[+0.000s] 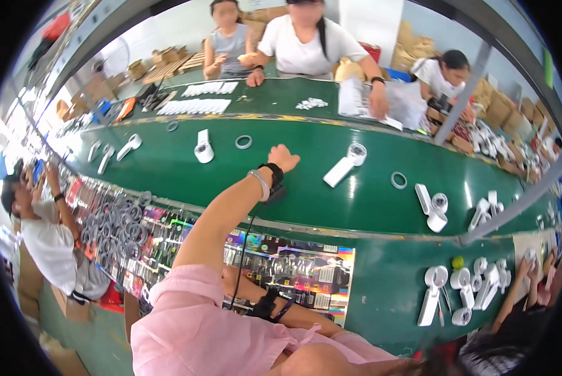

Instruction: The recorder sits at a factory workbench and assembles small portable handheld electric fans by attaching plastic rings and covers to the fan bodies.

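Note:
My left hand (284, 158) reaches out over the green belt (231, 178) with its fingers curled. Whatever may be inside them is hidden. A grey ring (244, 142) lies on the belt to its left, and a white handheld fan (204, 146) lies farther left. Another white handheld fan (346, 165) rests to the right, apart from the hand. My right hand (229, 280) is mostly covered by my left arm, low over rows of black and shiny packages (293, 266); its fingers do not show. Both wrists wear dark bands, and a cable hangs from the left one.
A heap of grey rings (115, 222) lies at the left beside a seated person. Several white fans (432, 294) and a green ball (457, 262) sit on the right-hand table. Across the belt, people work at a bench (268, 103) with white parts. A metal post (513, 210) slants at the right.

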Motion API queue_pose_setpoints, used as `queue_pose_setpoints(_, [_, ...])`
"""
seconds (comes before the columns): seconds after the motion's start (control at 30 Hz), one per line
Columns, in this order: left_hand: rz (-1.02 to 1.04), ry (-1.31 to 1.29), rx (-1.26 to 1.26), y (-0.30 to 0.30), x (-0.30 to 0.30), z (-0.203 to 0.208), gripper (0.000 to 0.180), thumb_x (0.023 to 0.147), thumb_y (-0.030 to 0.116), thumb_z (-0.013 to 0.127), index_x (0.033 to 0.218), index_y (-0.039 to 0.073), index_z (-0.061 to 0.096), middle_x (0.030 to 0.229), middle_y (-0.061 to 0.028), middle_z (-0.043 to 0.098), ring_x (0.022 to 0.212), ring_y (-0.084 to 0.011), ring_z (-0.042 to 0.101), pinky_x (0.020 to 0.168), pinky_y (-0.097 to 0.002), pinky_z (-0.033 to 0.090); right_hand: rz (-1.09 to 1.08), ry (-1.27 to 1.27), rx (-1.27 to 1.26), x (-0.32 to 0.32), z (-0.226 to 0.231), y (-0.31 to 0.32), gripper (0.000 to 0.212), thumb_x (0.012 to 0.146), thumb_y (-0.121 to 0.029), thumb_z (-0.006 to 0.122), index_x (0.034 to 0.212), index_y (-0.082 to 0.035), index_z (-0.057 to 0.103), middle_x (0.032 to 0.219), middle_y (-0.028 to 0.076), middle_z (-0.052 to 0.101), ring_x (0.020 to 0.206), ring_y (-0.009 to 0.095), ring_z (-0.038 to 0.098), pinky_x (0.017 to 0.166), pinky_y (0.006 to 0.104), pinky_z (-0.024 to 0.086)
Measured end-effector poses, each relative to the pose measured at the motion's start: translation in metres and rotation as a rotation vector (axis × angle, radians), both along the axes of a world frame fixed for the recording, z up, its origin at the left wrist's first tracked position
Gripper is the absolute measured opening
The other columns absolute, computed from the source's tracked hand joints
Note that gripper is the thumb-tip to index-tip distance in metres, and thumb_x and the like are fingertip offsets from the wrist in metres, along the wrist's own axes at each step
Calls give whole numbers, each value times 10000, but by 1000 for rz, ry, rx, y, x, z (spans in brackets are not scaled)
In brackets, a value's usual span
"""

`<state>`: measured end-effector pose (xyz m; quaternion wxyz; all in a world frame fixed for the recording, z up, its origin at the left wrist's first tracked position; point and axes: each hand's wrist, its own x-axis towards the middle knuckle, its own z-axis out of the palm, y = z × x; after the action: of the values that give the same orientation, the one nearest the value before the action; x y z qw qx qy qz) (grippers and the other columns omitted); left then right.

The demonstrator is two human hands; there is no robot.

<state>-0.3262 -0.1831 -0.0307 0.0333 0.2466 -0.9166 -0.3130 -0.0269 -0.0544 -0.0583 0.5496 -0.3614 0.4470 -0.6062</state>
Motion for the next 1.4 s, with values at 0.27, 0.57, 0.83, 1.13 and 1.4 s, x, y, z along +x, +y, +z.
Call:
queue_pose_setpoints(0.27, [-48, -38, -724, -141, 55, -13, 354, 890, 137, 451, 1241, 96, 477, 1256, -106, 552, 1167, -269, 497, 927, -425, 418, -183, -395, 67, 11, -6, -11, 214, 996, -108, 421, 1182, -19, 479, 724, 19, 516, 500, 68, 486, 441, 211, 413])
queue_pose_setpoints(0.57, [15, -133, -658, -142, 50, 1, 151, 819, 146, 573, 898, 92, 690, 974, -116, 696, 1002, -283, 628, 822, -396, 509, -14, -168, 135, 0, -1, 3, 196, 1000, -169, 457, 1114, -36, 546, 764, -32, 550, 607, 41, 512, 536, 197, 423])
queue_pose_setpoints(0.83, [514, -74, -612, -313, 118, 86, 206, 855, 147, 550, 969, 118, 718, 997, -112, 706, 913, -280, 695, 686, -423, 559, -5, 74, 63, 16, 13, -6, 356, 990, -99, 445, 1339, -60, 386, 892, 39, 545, 642, 77, 527, 556, 217, 445])
queue_pose_setpoints(1.13, [763, -59, -548, -426, 189, 60, 197, 872, 112, 554, 999, 96, 703, 1062, -125, 683, 951, -291, 680, 749, -393, 566, -6, -54, 409, 8, 34, -20, 311, 999, -173, 450, 1266, -16, 473, 870, 45, 560, 573, 67, 529, 467, 195, 428])
queue_pose_setpoints(1.4, [630, 49, -436, -454, 179, 7, 206, 869, 97, 517, 1004, 94, 673, 1106, -148, 652, 1010, -340, 639, 824, -435, 537, -154, 92, 687, 18, 39, -39, 226, 989, -199, 480, 1148, -59, 561, 796, 15, 596, 511, 56, 529, 413, 206, 399])
